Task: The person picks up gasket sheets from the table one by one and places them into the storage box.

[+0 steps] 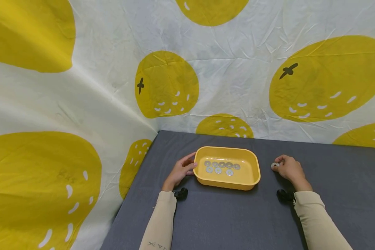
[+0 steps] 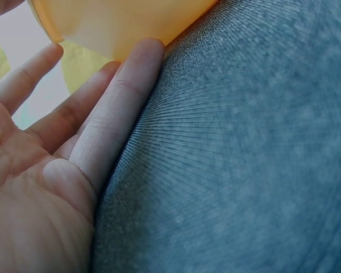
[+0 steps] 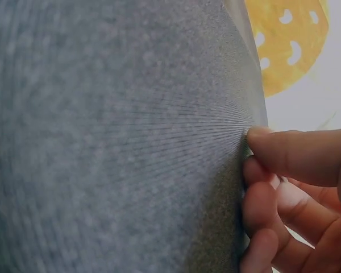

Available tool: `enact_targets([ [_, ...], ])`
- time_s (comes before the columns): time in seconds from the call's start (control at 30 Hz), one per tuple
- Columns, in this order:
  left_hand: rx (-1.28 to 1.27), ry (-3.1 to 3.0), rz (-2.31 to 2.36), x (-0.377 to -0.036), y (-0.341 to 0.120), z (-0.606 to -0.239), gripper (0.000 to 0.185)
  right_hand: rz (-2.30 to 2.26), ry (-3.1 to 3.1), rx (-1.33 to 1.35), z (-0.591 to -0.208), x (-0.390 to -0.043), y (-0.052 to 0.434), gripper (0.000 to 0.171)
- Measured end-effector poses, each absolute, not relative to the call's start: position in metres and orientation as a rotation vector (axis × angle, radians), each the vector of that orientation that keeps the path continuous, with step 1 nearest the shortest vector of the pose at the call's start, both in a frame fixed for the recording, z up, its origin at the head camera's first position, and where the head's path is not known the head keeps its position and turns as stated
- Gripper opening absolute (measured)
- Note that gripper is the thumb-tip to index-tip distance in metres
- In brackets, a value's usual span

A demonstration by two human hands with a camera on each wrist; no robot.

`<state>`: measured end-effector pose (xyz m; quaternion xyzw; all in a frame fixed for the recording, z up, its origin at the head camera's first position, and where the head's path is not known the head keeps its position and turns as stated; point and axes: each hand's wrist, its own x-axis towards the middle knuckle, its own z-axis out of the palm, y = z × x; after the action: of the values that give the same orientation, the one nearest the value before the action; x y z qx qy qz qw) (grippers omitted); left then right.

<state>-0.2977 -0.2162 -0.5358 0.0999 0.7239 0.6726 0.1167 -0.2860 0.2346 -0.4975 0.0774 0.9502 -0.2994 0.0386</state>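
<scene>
A yellow plastic tray sits on the grey table and holds several flat metal washers. My left hand lies against the tray's left end, straight fingers touching its wall. To the right of the tray, my right hand pinches one washer at the table surface. In the right wrist view the curled fingers press down on the cloth and the washer itself is hidden.
The grey felt-covered table ends at its left edge near my left sleeve. A white cloth with yellow fruit prints hangs behind and to the left. A black wrist mount shows at each cuff.
</scene>
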Motion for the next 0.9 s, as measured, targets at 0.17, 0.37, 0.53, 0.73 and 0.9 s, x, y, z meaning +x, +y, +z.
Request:
enact_targets([
  [0.17, 0.288, 2.124, 1.968, -0.297, -0.216, -0.535, 0.058, -1.012, 2.904, 0.22, -0.498, -0.282, 0.234, 0.037],
  [0.37, 0.287, 2.126, 1.966, -0.296, -0.215, -0.534, 0.058, -1.205, 2.836, 0.243, -0.498, -0.277, 0.231, 0.04],
  [0.53, 0.286, 2.124, 1.962, -0.296, -0.215, -0.534, 0.058, -1.34, 2.807, 0.254, -0.497, -0.276, 0.226, 0.04],
  [0.73, 0.284, 2.125, 1.961, -0.297, -0.215, -0.534, 0.058, -1.391, 2.857, 0.197, -0.489, -0.276, 0.217, 0.04],
  [0.9, 0.293, 2.124, 1.964, -0.297, -0.216, -0.535, 0.058, -1.419, 2.869, 0.164, -0.48, -0.275, 0.205, 0.041],
])
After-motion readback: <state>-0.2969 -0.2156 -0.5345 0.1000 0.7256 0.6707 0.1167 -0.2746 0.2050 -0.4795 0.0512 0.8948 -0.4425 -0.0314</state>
